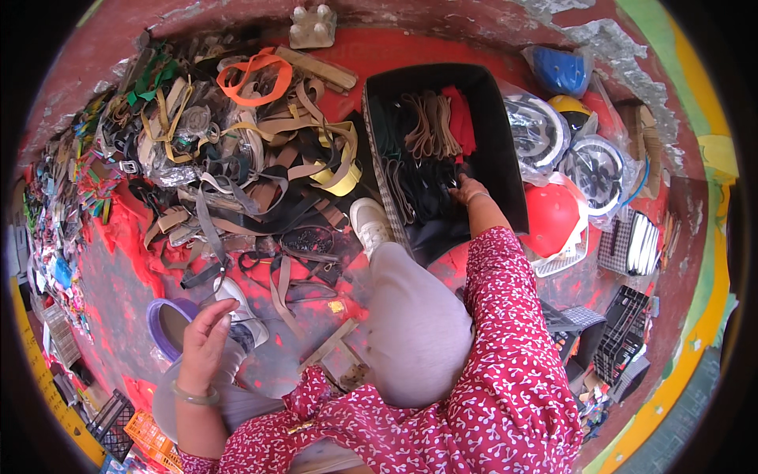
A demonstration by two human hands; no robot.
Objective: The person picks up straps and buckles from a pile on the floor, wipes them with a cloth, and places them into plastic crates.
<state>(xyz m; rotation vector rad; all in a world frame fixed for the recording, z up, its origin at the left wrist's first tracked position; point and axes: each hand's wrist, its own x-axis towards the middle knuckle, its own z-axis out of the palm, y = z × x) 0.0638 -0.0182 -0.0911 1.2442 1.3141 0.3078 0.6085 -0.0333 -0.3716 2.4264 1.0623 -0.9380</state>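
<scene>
My right hand (470,191) reaches into a black box (491,126), its fingers closed at a bundle of black straps (433,186); some fingertips are hidden against the dark material. Behind that bundle, in the same box, lie folded brown straps (430,126) and a red bundle (459,118). Dark green straps (387,126) lie along the box's left side. My left hand (205,340), a bangle at its wrist, is raised over my left leg with its fingers extended and nothing visible in them. A purple tub (163,330) stands close beside it.
A large tangle of loose straps (268,182) spreads left of the box, with an orange strap loop (257,77) on top. Right of the box are a red helmet (550,219), a blue helmet (560,69) and plastic-wrapped helmets (592,174). A wooden frame (339,357) lies between my legs.
</scene>
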